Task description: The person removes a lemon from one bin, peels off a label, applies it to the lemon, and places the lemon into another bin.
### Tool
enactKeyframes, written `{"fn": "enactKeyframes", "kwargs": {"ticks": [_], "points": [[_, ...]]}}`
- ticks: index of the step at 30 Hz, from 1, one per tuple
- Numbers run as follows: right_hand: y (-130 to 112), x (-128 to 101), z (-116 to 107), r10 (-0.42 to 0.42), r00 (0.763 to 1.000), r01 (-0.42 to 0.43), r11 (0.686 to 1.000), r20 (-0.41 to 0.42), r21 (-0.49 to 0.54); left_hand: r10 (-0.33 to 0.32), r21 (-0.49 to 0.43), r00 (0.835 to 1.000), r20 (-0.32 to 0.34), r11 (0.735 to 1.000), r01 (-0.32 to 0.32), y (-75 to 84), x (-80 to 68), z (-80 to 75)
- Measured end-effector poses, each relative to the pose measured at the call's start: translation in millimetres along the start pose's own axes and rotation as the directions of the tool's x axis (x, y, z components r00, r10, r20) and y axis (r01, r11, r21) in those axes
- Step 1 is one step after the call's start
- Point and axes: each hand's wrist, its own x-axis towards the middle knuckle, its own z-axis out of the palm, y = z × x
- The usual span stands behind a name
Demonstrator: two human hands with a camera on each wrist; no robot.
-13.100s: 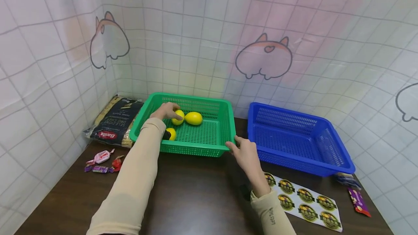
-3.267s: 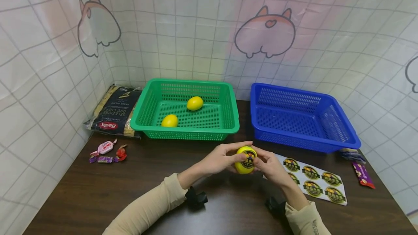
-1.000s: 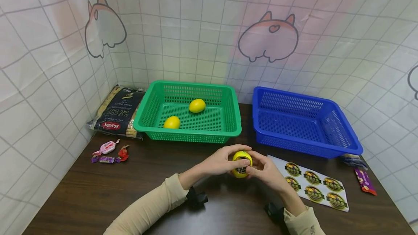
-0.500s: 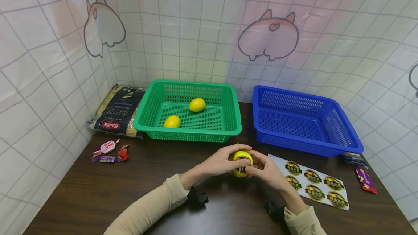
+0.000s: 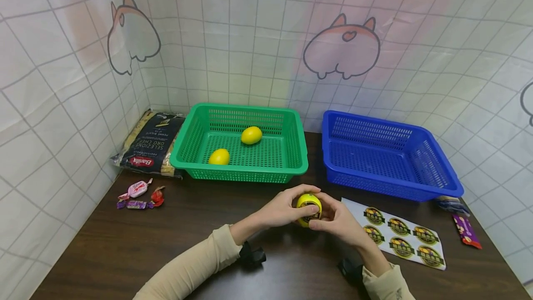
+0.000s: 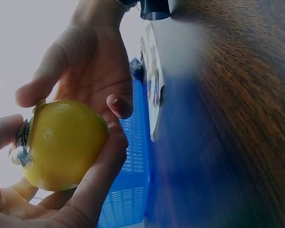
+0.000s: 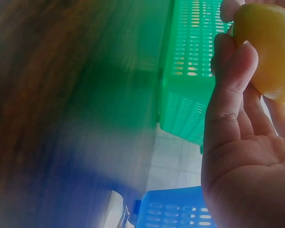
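Note:
A yellow lemon (image 5: pixel 306 199) with a round black label sticker (image 5: pixel 313 217) is held between both hands above the table. My left hand (image 5: pixel 280 208) grips it from the left, fingers behind it and thumb across the sticker. From the right, my right hand (image 5: pixel 342 222) curls its fingers around it, its thumb at the sticker's lower edge. In the left wrist view one edge of the sticker stands slightly off the lemon (image 6: pixel 69 145). Two more lemons, one at the front left (image 5: pixel 219 156) and one farther back (image 5: pixel 251 135), lie in the green basket (image 5: pixel 245 173).
A blue basket (image 5: pixel 391 189) stands at the back right, a sheet of round stickers (image 5: pixel 387 240) in front of it. Far left lie a pasta bag (image 5: pixel 147 140) and wrapped candies (image 5: pixel 137 189); far right lies a purple packet (image 5: pixel 466 231). Patterned curtains (image 5: pixel 250 36) enclose the table.
Since the oldest frame, a lemon has left the green basket and one sticker has gone from the sheet onto it. In the last second, my right thumb has slid slightly left and down.

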Motion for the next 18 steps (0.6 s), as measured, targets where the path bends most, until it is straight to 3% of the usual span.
{"fn": "enactKeyframes", "kwargs": {"ticks": [18], "points": [[1.2,0.5,0.8,0.003,1.000,-0.004,1.000,-0.002,-0.029,-0.004,-0.016,1.000,-0.016,1.000,0.004,-2.7,0.9,2.9]]}}
